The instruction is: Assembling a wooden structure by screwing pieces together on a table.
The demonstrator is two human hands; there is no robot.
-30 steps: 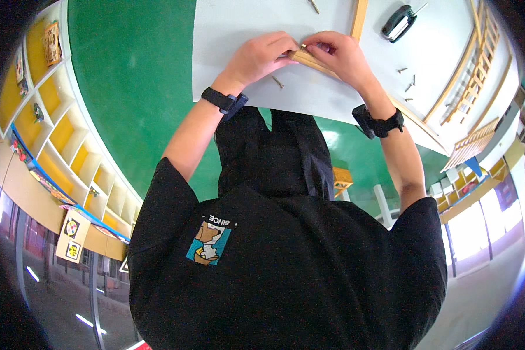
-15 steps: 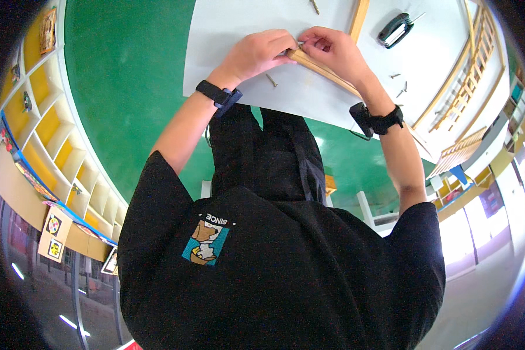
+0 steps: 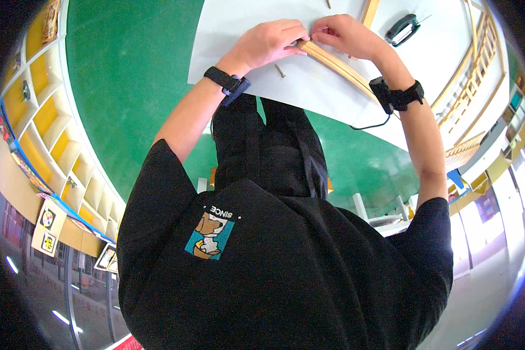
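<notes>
My left hand (image 3: pixel 271 42) is closed around the far-left end of a wooden strip (image 3: pixel 338 65), which slants across the white tabletop toward the near right. Just right of that end, my right hand (image 3: pixel 347 35) hovers with its fingers curled in a pinch. Whatever those fingers may hold is too small to make out. A screw (image 3: pixel 280 71) lies on the table near my left hand, and a second screw (image 3: pixel 328 3) lies at the far edge of view. Beyond my right hand, another wooden strip (image 3: pixel 370 13) runs away from me.
A black folding hex key set (image 3: pixel 402 30) with one blade out lies to the right of my hands. Slatted wooden frames (image 3: pixel 475 73) occupy the table's right side. White shelving (image 3: pixel 46 125) with yellow backs curves along the left, past the green floor (image 3: pixel 116 105).
My right hand has drawn slightly away from the strip's end, to the right and farther out. My left hand still grips the strip.
</notes>
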